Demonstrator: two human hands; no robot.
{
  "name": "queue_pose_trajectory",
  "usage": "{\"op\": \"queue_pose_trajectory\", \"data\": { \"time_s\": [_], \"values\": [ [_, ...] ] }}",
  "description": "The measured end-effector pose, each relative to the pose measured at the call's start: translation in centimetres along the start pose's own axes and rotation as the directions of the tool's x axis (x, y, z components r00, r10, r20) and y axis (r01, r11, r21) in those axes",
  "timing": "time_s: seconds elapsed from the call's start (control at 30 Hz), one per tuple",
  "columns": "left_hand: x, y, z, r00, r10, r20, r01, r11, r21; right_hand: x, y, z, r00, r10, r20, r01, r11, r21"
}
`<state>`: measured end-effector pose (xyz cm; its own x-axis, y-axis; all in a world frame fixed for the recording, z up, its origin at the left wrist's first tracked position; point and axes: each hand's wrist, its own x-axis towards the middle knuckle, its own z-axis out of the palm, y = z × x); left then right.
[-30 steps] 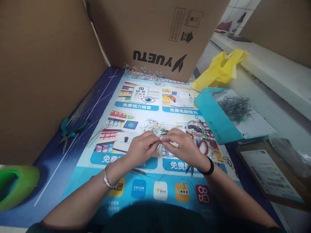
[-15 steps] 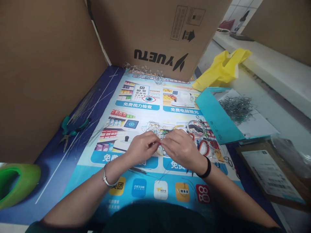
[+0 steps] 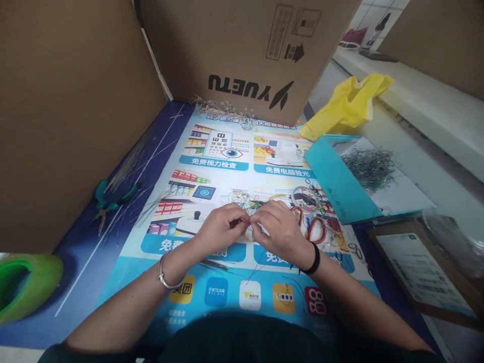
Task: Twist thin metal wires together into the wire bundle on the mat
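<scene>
Over the middle of the printed poster, my left hand [image 3: 220,228] and my right hand [image 3: 282,229] meet fingertip to fingertip. Between them is a small thin red piece [image 3: 247,222], too small to name for certain. The left thumb and finger pinch it; the right fingertips close on its other end, the fingers bent with a gap below. Just beyond the hands lies a tangle of thin wire [image 3: 239,196]. Right of my right hand are red-handled scissors [image 3: 316,231], partly hidden, and a clear round ring-shaped roll [image 3: 305,198] among small loops and bits.
Pliers with teal handles [image 3: 113,196] and thin straight wires [image 3: 128,164] lie left. A green tape roll [image 3: 53,282] stands front left. On the right are a teal folder [image 3: 336,186] under a wire heap [image 3: 368,169], a labelled package [image 3: 419,272] and a yellow bag [image 3: 351,108]. Cardboard [image 3: 242,50] rises behind.
My right hand has turned a little and shifted slightly left, its fingers now more bent with a gap beneath them. The left hand stays nearly in place with the red piece.
</scene>
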<state>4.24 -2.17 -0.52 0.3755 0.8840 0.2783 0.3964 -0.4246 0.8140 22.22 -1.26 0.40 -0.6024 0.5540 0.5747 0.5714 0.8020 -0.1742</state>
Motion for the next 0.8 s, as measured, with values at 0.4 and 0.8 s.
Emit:
{"op": "queue_pose_trajectory", "data": {
  "time_s": [0.4, 0.8],
  "values": [
    [0.2, 0.3, -0.2, 0.998, -0.065, -0.028, 0.061, 0.991, -0.117, -0.3, 0.5, 1.1, 0.979, 0.169, -0.117, -0.155, 0.981, 0.116],
    [0.2, -0.1, -0.9, 0.955, -0.257, 0.147, 0.296, 0.839, -0.457, -0.2, 0.3, 0.1, 0.993, 0.100, -0.069, -0.091, 0.988, 0.125]
  ]
}}
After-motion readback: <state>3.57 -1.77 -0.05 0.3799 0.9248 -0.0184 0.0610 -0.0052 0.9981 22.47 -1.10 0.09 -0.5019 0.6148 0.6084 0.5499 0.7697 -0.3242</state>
